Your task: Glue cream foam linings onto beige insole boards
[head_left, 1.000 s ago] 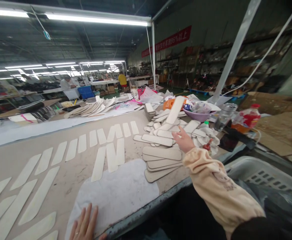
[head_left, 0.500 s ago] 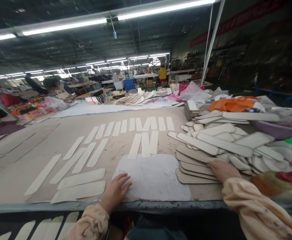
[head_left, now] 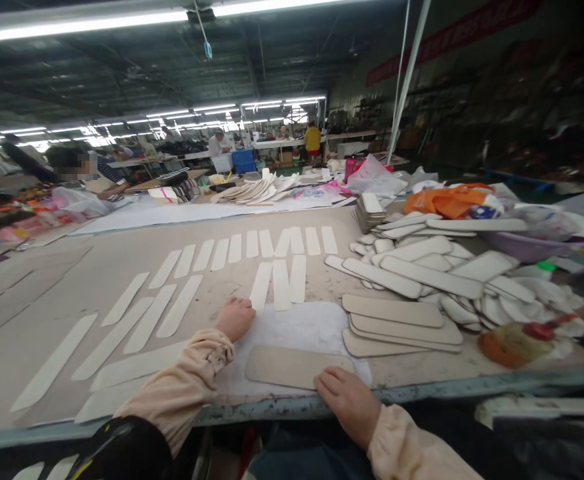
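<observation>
Since half a second ago, the right hand (head_left: 349, 401) has moved from the stack of tan panels (head_left: 395, 313) to a single panel (head_left: 289, 365) now on the white cloth (head_left: 317, 327). Its fingers lie together over the panel's right end, seemingly steadying it; whether the thumb pinches cannot be told. The left hand (head_left: 236, 319), fingers bent, meets a white strip (head_left: 261, 285), grip unclear. Flat, long and round-cornered, the panel lies near the table's edge (head_left: 422, 392), presumably for easy reach.
</observation>
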A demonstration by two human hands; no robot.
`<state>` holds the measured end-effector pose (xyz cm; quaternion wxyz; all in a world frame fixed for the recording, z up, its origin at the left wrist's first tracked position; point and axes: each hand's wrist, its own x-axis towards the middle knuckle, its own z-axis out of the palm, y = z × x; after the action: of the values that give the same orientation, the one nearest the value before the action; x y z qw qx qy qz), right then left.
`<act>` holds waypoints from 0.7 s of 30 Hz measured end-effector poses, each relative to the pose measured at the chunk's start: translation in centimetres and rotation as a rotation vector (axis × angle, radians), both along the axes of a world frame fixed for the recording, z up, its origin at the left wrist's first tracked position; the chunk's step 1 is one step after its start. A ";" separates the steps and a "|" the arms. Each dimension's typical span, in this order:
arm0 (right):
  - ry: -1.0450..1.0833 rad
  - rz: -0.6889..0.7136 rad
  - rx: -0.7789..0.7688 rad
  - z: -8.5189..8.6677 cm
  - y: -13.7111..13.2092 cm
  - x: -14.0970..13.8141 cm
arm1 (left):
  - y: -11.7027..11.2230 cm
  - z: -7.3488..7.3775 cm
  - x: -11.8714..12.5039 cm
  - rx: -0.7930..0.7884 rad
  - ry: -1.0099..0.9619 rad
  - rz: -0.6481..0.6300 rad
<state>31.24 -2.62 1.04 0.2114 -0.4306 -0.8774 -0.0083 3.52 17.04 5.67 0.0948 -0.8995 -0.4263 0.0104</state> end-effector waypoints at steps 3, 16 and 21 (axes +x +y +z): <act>0.061 0.042 -0.056 -0.2 -0.2 -0.5 | 0.2 0.2 0.1 -0.005 0.013 -0.069; 0.668 -0.179 -0.144 0.5 -1.0 0.0 | -1.4 4.5 0.9 0.039 -0.295 0.008; 1.218 -0.463 -0.414 0.1 0.5 0.6 | -8.0 9.7 0.2 -0.377 -0.923 0.210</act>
<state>31.81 -2.14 1.13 0.5733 -0.5665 -0.4710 0.3586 3.74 9.01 15.36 -0.2688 -0.7641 -0.5027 -0.3019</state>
